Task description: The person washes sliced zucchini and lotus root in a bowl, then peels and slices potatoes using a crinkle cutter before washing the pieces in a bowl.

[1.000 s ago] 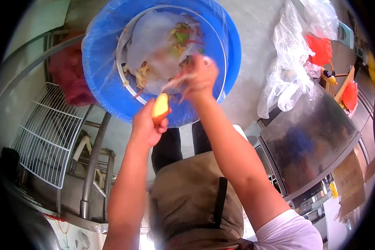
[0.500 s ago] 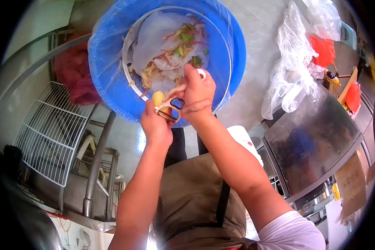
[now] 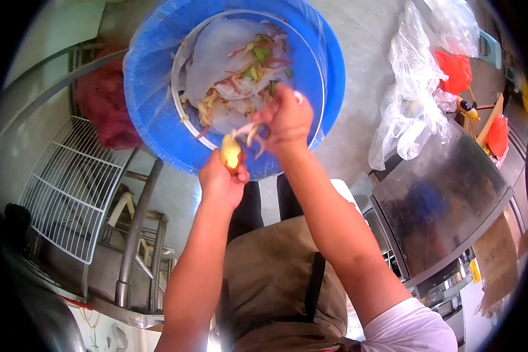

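My left hand [image 3: 222, 179] is closed around a partly peeled potato [image 3: 230, 149]; pale yellow flesh shows at its top, and darker skin remains low down near the fingers. My right hand [image 3: 288, 120] grips a peeler [image 3: 253, 132] with a pale handle. The peeler's head is blurred and sits just right of the potato, seemingly a little apart from it. Both hands are over the near edge of a blue bin [image 3: 335, 76] lined with clear plastic. Inside the bin lie peelings [image 3: 253, 71], green scraps and a whitish plastic bag.
At the left are a white wire rack [image 3: 70, 182], metal rails and a dark red mesh bag [image 3: 102, 100]. Clear plastic bags [image 3: 408, 111] and a dark metal surface [image 3: 440, 193] lie to the right. A flattened cardboard piece [image 3: 496, 258] stands at the lower right.
My right hand has moved slightly up and right, drawing the peeler off the potato. The potato now shows more bare yellow flesh and is tilted differently in my left hand.
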### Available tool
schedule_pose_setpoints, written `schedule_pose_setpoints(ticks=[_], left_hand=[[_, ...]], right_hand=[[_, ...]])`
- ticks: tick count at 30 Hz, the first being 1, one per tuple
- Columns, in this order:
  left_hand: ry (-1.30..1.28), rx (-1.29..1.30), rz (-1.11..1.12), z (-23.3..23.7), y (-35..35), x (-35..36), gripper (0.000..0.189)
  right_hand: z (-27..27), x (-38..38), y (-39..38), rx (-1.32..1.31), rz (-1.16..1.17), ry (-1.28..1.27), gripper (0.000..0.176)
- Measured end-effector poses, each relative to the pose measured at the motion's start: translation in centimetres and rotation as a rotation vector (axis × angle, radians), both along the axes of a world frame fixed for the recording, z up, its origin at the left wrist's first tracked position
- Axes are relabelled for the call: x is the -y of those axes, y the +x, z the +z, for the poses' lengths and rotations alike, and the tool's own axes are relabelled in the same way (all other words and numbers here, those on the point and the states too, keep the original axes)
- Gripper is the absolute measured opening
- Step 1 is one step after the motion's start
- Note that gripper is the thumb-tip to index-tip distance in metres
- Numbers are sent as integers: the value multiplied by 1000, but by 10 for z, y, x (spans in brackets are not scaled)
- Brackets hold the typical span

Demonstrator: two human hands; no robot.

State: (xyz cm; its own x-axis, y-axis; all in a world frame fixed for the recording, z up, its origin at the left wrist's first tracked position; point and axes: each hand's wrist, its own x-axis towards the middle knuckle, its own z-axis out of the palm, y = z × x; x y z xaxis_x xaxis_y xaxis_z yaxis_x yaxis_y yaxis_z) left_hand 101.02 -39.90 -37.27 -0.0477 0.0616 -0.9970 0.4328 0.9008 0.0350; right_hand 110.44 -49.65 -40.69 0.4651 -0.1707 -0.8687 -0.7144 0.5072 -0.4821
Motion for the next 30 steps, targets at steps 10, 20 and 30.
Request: schedule_pose_setpoints(ticks=[10, 20, 30], left_hand=[[-25, -14, 96, 3, -10, 9, 21], [-151, 17, 50, 8, -11, 3, 32], [-260, 27, -294, 19, -10, -13, 36]], right_hand=[[21, -10, -14, -47, 39, 93, 19], [26, -4, -11, -61, 38, 129, 27], [-21, 14, 4, 111, 34, -149, 24]])
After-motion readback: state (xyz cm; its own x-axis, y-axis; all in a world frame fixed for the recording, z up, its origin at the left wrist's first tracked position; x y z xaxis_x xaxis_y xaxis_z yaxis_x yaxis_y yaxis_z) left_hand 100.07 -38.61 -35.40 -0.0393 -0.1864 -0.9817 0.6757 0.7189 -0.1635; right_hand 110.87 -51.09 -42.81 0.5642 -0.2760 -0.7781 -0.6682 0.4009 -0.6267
